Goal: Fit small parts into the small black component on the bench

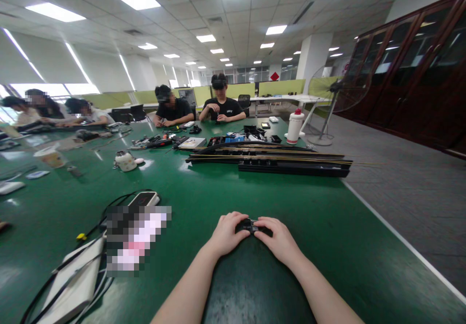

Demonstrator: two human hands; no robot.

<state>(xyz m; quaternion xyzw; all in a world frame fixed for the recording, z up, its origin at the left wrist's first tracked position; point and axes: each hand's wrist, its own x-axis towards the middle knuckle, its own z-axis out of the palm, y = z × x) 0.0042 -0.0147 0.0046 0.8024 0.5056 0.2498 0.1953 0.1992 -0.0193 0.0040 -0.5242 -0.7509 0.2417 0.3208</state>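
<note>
Your forearms (192, 281) reach over the green worktop (294, 195) toward a small dark part (250, 227). It sits between your left hand (230, 231) and right hand (278, 239), about equally near each, its long axis seemingly running side to side. Each grip is closed on 1 end, thumb in front; your fingers hide much of it. Long black bars (294, 170) lie well beyond; a white slab (74, 280) with cables lies apart, leftward.
</note>
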